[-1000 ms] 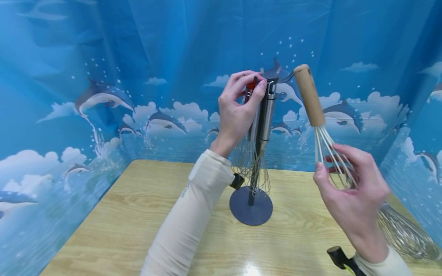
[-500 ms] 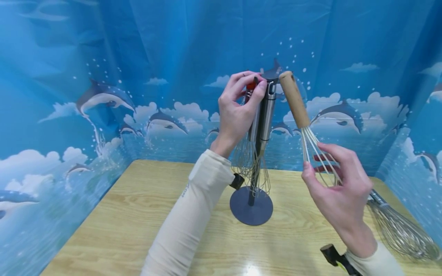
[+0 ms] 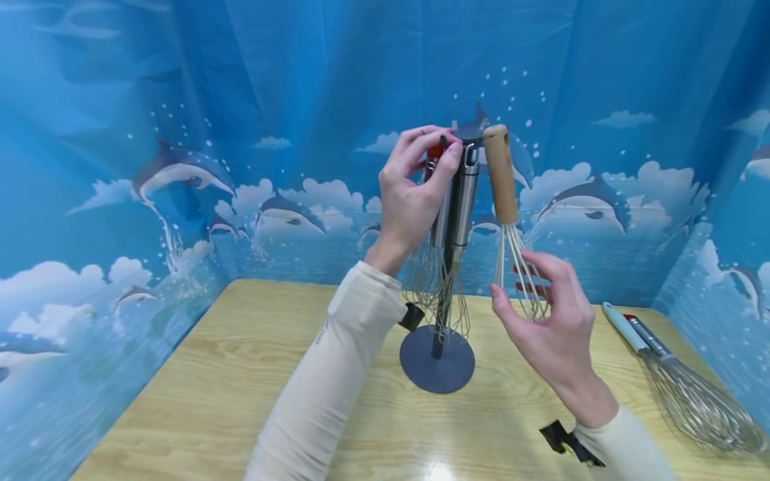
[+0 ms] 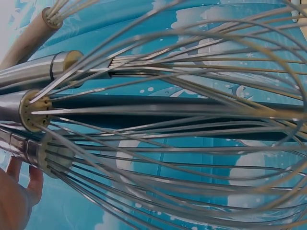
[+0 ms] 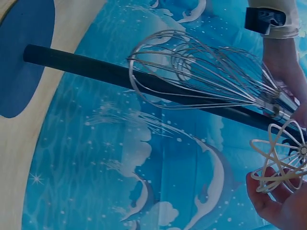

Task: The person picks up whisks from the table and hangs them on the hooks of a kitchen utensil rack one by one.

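A dark whisk stand (image 3: pixel 437 374) with a round base and an upright pole stands on the table. Several metal-handled whisks (image 3: pixel 464 207) hang from its top, one with a red end partly hidden by my fingers. My left hand (image 3: pixel 415 180) pinches the stand's top with thumb and fingers. In my right hand (image 3: pixel 556 321) is a whisk with a wooden handle (image 3: pixel 501 180), held by its pale wires, handle up. The handle's upper end is right beside the stand's top. From the left wrist, this wooden handle (image 4: pixel 29 40) shows beyond the hanging whisks.
On the right side of the table (image 3: pixel 240 381) lie two more whisks, one with a light blue handle (image 3: pixel 624 327) and one with a metal handle (image 3: pixel 651 336). A blue dolphin-print curtain (image 3: pixel 289 87) surrounds the table's far side and both flanks.
My right hand has carried the wooden-handled whisk left toward the stand, and the whisk now hangs more upright. The light blue handle has come into view. My left hand stays put.
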Demonstrator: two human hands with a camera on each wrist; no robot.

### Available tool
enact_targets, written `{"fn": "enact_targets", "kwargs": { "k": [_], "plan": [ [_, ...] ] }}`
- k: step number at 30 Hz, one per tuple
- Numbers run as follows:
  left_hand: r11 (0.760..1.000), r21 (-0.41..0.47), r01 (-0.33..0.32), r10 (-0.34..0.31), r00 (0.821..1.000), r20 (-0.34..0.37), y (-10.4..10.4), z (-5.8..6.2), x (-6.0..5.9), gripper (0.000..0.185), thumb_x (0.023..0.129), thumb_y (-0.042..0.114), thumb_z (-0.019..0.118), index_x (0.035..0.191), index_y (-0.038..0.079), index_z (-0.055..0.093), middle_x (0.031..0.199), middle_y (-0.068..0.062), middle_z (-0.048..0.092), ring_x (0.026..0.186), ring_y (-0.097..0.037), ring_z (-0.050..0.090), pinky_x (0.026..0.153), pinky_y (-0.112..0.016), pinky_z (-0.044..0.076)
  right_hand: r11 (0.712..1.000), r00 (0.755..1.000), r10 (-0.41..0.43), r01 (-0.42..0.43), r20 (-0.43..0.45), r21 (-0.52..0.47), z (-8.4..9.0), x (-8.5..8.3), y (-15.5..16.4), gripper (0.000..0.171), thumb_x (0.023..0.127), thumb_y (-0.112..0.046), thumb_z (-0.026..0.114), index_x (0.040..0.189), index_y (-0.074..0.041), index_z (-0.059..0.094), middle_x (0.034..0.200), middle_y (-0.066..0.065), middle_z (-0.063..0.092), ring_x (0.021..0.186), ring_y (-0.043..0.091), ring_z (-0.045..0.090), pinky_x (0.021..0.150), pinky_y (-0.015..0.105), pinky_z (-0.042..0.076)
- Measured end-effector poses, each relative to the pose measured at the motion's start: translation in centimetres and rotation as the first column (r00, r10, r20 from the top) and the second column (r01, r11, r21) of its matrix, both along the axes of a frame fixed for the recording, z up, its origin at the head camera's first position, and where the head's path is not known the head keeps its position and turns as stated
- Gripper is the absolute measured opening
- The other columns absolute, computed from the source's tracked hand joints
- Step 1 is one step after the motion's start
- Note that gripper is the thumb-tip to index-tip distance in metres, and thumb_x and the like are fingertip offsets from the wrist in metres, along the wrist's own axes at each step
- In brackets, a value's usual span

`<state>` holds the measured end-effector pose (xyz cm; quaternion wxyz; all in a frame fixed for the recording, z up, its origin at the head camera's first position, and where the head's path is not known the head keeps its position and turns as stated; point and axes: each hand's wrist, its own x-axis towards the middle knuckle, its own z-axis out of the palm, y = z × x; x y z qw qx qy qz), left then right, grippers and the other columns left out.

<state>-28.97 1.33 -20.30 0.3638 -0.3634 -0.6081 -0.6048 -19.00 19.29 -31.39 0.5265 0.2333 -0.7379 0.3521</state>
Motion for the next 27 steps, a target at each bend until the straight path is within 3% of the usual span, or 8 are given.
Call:
{"fn": "enact_targets", "kwargs": {
  "k": [5, 15, 21, 25, 27],
  "plan": [
    [1.000, -0.007, 0.005, -0.005, 1.000, 0.023, -0.1, 0.0, 0.1, 0.025, 0.100, 0.015, 0.064, 0.119, 0.000, 0.073, 0.130, -0.012, 0.061, 0.112, -0.017, 0.059, 0.092, -0.026, 0.056, 1.000, 1.000, 0.000, 0.000, 0.018, 0.021, -0.5, -0.2, 0.2, 0.060, 0.086, -0.022, 0.074, 0.138, 0.003, 0.058, 0.121, 0.025, 0.067, 0.111, -0.007, 0.060, 0.089, 0.007, 0.052],
    [1.000, -0.017, -0.017, 0.018, 0.999, 0.044, -0.1, 0.0, 0.1, 0.027, 0.101, 0.017, 0.064, 0.120, 0.001, 0.073, 0.133, -0.010, 0.066, 0.120, -0.014, 0.061, 0.094, -0.026, 0.055, 0.999, 0.998, 0.022, -0.024, 0.066, 0.032, -1.3, 0.5, 2.0, 0.063, 0.091, -0.031, 0.073, 0.141, 0.003, 0.056, 0.134, 0.025, 0.062, 0.125, 0.001, 0.058, 0.096, 0.006, 0.048],
    [0.999, -0.005, 0.032, -0.032, 0.996, 0.079, -0.2, 0.0, 0.0, 0.024, 0.103, 0.016, 0.060, 0.119, 0.001, 0.071, 0.137, -0.010, 0.066, 0.128, -0.012, 0.058, 0.100, -0.033, 0.054, 0.995, 0.996, 0.087, -0.088, 0.032, 0.041, -1.5, 1.3, 3.0, 0.068, 0.095, -0.043, 0.070, 0.135, 0.010, 0.057, 0.134, 0.026, 0.062, 0.127, 0.001, 0.059, 0.099, 0.009, 0.049],
    [0.998, -0.002, 0.068, -0.068, 0.993, 0.098, -0.4, 0.2, -0.1, 0.022, 0.104, 0.015, 0.059, 0.117, 0.001, 0.069, 0.139, -0.011, 0.066, 0.127, -0.014, 0.060, 0.100, -0.032, 0.055, 0.991, 0.993, 0.118, -0.118, 0.003, 0.064, -1.5, 1.9, 3.4, 0.069, 0.095, -0.045, 0.069, 0.130, 0.014, 0.058, 0.134, 0.026, 0.062, 0.126, 0.003, 0.060, 0.100, 0.009, 0.049],
    [0.996, -0.001, 0.090, -0.089, 0.990, 0.114, -0.4, 0.3, 0.0, 0.021, 0.104, 0.015, 0.059, 0.116, 0.001, 0.068, 0.139, -0.011, 0.065, 0.126, -0.015, 0.061, 0.100, -0.030, 0.055, 0.991, 0.994, 0.112, -0.112, 0.002, 0.073, -1.4, 2.3, 3.5, 0.071, 0.096, -0.048, 0.067, 0.129, 0.014, 0.058, 0.137, 0.017, 0.063, 0.126, 0.002, 0.060, 0.100, 0.009, 0.048]
  ]
}}
